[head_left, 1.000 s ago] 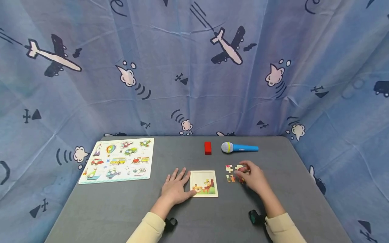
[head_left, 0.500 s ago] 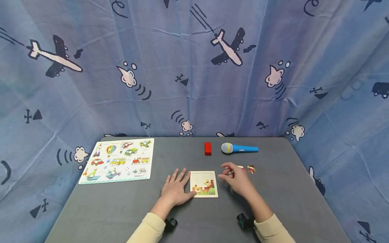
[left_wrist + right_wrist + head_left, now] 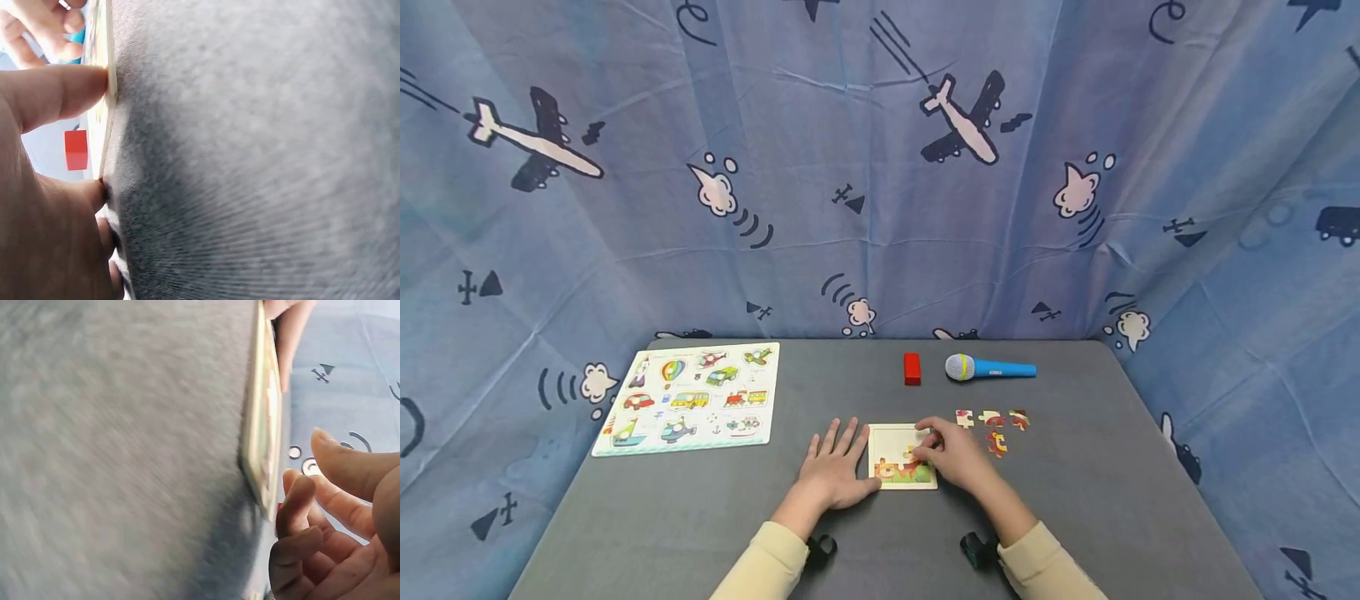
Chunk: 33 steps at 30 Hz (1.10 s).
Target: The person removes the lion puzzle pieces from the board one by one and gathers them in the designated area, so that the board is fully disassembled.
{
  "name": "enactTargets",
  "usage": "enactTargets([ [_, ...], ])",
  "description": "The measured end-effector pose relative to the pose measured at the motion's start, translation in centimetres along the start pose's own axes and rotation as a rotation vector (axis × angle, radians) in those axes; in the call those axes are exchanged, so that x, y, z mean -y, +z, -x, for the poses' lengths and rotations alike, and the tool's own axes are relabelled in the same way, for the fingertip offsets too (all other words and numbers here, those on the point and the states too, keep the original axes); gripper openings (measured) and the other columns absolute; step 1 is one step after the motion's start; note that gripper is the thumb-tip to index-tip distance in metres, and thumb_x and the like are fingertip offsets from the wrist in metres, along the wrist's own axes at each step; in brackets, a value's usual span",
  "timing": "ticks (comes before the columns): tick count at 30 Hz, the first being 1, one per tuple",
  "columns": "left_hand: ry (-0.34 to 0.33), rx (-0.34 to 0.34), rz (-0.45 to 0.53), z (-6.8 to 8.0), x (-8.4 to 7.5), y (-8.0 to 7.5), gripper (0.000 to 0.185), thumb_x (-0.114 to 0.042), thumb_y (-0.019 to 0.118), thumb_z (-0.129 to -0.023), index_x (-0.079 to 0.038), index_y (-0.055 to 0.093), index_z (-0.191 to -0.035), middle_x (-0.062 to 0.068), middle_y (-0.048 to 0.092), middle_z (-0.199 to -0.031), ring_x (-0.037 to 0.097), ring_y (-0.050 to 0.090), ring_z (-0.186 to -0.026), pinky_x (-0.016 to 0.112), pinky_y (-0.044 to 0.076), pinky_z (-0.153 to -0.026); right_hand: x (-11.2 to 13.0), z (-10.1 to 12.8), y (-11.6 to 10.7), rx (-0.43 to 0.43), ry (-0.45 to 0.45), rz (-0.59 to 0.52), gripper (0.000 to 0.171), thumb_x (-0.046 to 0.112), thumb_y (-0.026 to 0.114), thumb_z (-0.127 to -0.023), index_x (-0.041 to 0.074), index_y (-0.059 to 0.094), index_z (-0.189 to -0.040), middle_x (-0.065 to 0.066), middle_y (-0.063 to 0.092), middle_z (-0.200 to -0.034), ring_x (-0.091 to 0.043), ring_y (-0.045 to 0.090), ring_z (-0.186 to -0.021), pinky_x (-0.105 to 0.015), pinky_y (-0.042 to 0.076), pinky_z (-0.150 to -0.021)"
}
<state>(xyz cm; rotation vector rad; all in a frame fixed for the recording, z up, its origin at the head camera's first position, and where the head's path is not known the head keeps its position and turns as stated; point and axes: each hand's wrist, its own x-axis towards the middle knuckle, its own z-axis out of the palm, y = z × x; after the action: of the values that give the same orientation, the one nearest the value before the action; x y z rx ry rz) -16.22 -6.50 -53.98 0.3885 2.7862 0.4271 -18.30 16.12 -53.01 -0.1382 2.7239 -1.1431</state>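
A square puzzle board with a pale frame lies in the middle of the table, animal-picture pieces filling its lower part. My left hand lies flat with spread fingers at its left side, and the thumb touches the frame's edge in the left wrist view. Over the board's right side is my right hand, thumb and fingertips drawn together around a small puzzle piece largely hidden by the fingers. Right of the board lie loose puzzle pieces: one at left, a middle one, and others including a lower one.
Behind the board stands a red block, beside a blue toy microphone. A white picture board with printed vehicles lies at the left. A patterned curtain hangs behind the grey table.
My right hand has moved left from the loose pieces to over the puzzle board. One lower-left loose piece is gone from its spot. My left hand stays put.
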Motion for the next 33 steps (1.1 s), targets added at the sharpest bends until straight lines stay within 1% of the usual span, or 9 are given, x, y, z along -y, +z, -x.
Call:
enactTargets([
  [4,0.003,0.01,-0.001,0.09,-0.13,-0.28,0.086,-0.061,0.052,-0.084,-0.021,0.02,-0.153,0.002,0.013,-0.161,0.029,0.005,-0.148,0.056,0.01,-0.116,-0.26,-0.33,0.68,-0.004,-0.013,0.032,0.03,0.022,0.077,-0.079,0.012,0.067,-0.106,0.006,0.061,-0.075,-0.009,0.051,-0.063,-0.024,0.042,-0.057],
  [8,0.004,0.012,-0.007,0.12,-0.21,-0.37,0.086,-0.062,0.053,-0.084,-0.021,0.02,-0.153,0.002,0.013,-0.161,0.029,0.005,-0.149,0.056,0.01,-0.117,-0.37,-0.4,1.08,-0.033,-0.04,0.087,0.026,0.025,0.081,-0.074,0.014,0.069,-0.095,0.005,0.056,-0.072,-0.009,0.046,-0.061,-0.023,0.037,-0.056],
  [11,0.004,0.021,-0.013,0.15,-0.3,-0.55,0.087,-0.062,0.053,-0.084,-0.021,0.02,-0.153,0.002,0.013,-0.161,0.029,0.005,-0.149,0.056,0.01,-0.117,-0.33,-0.35,1.11,-0.043,-0.068,0.111,0.026,0.026,0.083,-0.071,0.014,0.069,-0.089,0.004,0.055,-0.071,-0.009,0.044,-0.06,-0.023,0.034,-0.056],
  [14,0.001,0.03,-0.012,0.18,-0.33,-0.69,0.087,-0.061,0.054,-0.084,-0.021,0.02,-0.153,0.002,0.013,-0.161,0.029,0.005,-0.149,0.056,0.01,-0.117,-0.2,-0.37,1.07,-0.04,-0.052,0.126,0.025,0.028,0.084,-0.069,0.016,0.069,-0.085,0.002,0.055,-0.074,-0.011,0.044,-0.063,-0.024,0.034,-0.059],
  [18,-0.007,0.03,-0.016,0.18,-0.28,-0.73,0.087,-0.062,0.054,-0.084,-0.021,0.02,-0.153,0.002,0.013,-0.161,0.029,0.005,-0.148,0.056,0.011,-0.117,0.09,-0.57,1.05,-0.023,-0.026,0.147,0.028,0.03,0.085,-0.068,0.019,0.065,-0.084,0.0,0.053,-0.078,-0.014,0.044,-0.069,-0.027,0.034,-0.062],
  [21,-0.011,0.03,-0.021,0.14,-0.24,-0.72,0.087,-0.062,0.055,-0.083,-0.021,0.021,-0.153,0.002,0.014,-0.161,0.03,0.006,-0.148,0.056,0.011,-0.117,0.36,-0.66,1.03,-0.012,-0.017,0.155,0.029,0.03,0.084,-0.069,0.021,0.062,-0.084,0.001,0.052,-0.077,-0.015,0.045,-0.069,-0.029,0.033,-0.062],
  [25,-0.01,0.029,-0.016,0.04,-0.22,-0.7,0.088,-0.062,0.056,-0.083,-0.022,0.021,-0.153,0.002,0.014,-0.16,0.03,0.006,-0.148,0.056,0.011,-0.117,0.54,-0.57,1.03,-0.021,-0.018,0.142,0.024,0.028,0.083,-0.071,0.022,0.065,-0.087,0.005,0.053,-0.07,-0.015,0.045,-0.066,-0.029,0.032,-0.061],
  [29,-0.011,0.029,-0.01,-0.01,-0.21,-0.69,0.089,-0.063,0.056,-0.082,-0.022,0.022,-0.153,0.002,0.015,-0.16,0.03,0.007,-0.148,0.056,0.011,-0.117,0.35,-0.43,1.12,-0.038,-0.036,0.13,0.02,0.027,0.081,-0.074,0.023,0.07,-0.09,0.007,0.055,-0.07,-0.013,0.046,-0.067,-0.028,0.034,-0.061],
  [33,-0.008,0.027,-0.004,0.09,-0.24,-0.72,0.088,-0.062,0.057,-0.082,-0.022,0.023,-0.153,0.002,0.015,-0.16,0.03,0.007,-0.148,0.055,0.011,-0.117,-0.05,-0.27,1.0,-0.073,-0.029,0.043,0.017,0.024,0.076,-0.08,0.02,0.074,-0.096,0.007,0.063,-0.077,-0.01,0.051,-0.068,-0.026,0.041,-0.061],
])
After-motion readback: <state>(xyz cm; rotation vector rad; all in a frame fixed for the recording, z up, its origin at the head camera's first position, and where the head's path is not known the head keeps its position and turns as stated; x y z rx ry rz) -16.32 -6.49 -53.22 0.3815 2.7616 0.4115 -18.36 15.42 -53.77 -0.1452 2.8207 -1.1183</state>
